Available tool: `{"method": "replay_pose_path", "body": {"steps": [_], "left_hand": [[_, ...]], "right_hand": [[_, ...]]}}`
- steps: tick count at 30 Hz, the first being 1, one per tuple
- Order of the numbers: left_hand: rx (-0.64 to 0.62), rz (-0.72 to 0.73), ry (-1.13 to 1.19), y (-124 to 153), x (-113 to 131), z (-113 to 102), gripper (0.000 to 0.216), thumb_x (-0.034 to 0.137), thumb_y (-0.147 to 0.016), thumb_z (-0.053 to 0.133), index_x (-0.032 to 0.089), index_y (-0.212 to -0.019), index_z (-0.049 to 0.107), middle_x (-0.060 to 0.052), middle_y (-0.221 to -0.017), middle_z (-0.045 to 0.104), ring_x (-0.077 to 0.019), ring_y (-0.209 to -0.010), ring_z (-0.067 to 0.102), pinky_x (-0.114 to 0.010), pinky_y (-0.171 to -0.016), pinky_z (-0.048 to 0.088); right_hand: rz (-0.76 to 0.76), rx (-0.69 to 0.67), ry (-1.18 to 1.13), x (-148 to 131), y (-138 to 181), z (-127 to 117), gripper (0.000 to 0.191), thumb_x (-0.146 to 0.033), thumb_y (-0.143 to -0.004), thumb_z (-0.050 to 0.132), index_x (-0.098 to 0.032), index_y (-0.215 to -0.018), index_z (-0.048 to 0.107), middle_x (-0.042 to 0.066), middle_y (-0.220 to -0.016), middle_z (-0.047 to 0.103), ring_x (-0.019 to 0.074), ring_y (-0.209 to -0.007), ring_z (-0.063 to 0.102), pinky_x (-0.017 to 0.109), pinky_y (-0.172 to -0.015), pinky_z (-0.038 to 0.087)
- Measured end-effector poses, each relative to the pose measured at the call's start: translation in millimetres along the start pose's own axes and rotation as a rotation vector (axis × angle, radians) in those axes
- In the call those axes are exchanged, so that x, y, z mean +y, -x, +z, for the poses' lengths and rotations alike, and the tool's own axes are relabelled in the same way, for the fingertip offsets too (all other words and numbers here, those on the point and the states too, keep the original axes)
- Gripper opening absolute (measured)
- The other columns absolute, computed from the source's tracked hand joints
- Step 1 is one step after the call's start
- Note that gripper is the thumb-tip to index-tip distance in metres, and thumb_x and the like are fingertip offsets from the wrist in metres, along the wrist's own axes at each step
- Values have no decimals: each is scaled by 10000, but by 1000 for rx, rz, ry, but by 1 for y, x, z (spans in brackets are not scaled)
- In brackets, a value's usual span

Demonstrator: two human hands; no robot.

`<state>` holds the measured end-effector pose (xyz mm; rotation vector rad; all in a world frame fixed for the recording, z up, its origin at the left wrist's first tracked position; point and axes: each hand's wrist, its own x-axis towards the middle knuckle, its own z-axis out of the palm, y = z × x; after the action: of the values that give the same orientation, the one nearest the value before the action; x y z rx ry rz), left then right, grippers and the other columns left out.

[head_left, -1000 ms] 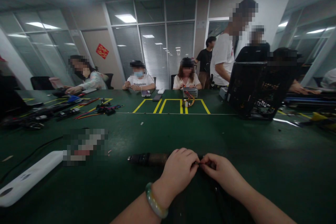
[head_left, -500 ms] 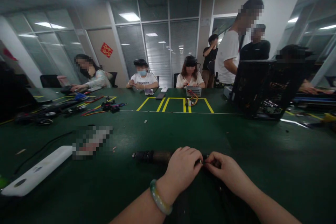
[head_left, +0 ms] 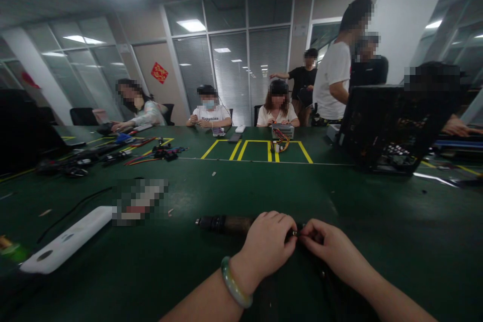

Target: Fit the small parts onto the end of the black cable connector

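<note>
A dark electric screwdriver (head_left: 236,225) lies across the green table, its black nose and metal tip pointing left. My left hand (head_left: 268,241), with a jade-like bangle on the wrist, is wrapped over its rear part. At the tail end, my right hand (head_left: 320,241) pinches with thumb and forefinger, close against the left fingertips. A small shiny bit shows between the two hands; what the right fingers hold is mostly hidden. Something dark and cord-like (head_left: 323,274) runs down below the right hand, too dim to make out well.
A white power bank-like block (head_left: 71,239) and a blurred-out item lie to the left. Bundled cables (head_left: 162,151) spread at the back left. A black computer case (head_left: 381,131) stands at the right. Several people sit or stand beyond the table (head_left: 211,191).
The view has swung slightly left, so everything sits a little further right. Both hands keep the same hold. A person standing at the back has stretched out an arm.
</note>
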<state>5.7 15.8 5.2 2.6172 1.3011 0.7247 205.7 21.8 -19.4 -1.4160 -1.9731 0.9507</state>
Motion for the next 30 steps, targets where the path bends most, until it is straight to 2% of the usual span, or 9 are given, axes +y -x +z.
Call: {"method": "replay_pose_path", "body": {"steps": [6, 12, 17, 21, 30], "left_hand": [[16, 42, 54, 0, -2, 1, 67, 208, -863, 588, 221, -921, 620, 3, -989, 646, -194, -951, 560, -361, -864, 416], [27, -14, 28, 0, -2, 3, 177, 211, -835, 616, 231, -1009, 588, 7, -965, 638, -190, -922, 559, -346, -844, 417], [12, 13, 34, 0, -1, 1, 82, 206, -848, 593, 218, -929, 601, 1, -963, 640, -191, -934, 557, -343, -852, 414], [18, 39, 54, 0, 0, -1, 88, 193, -852, 577, 217, -930, 612, -7, -983, 646, -198, -945, 559, -358, -864, 413], [22, -2, 36, 1, -1, 3, 96, 213, -839, 573, 205, -933, 589, -9, -928, 629, -199, -903, 555, -357, -826, 423]], "right_hand": [[8, 5, -2, -5, 0, 0, 91, -282, -846, 584, -208, -816, 627, -16, -732, 643, 153, -676, 595, 214, -586, 420], [0, 12, -12, -3, 0, 1, 82, -267, -842, 583, -206, -795, 610, -27, -703, 621, 144, -655, 577, 203, -570, 409], [-10, 20, -8, -5, 0, 0, 70, -260, -838, 585, -205, -814, 620, -23, -718, 630, 149, -675, 585, 207, -593, 417], [-1, 18, -14, -5, 0, 0, 76, -266, -843, 582, -208, -828, 627, -23, -720, 632, 150, -676, 587, 208, -588, 415], [5, 6, -13, -8, 1, 0, 91, -273, -848, 576, -205, -811, 623, -15, -739, 646, 157, -691, 598, 215, -595, 420]]}}
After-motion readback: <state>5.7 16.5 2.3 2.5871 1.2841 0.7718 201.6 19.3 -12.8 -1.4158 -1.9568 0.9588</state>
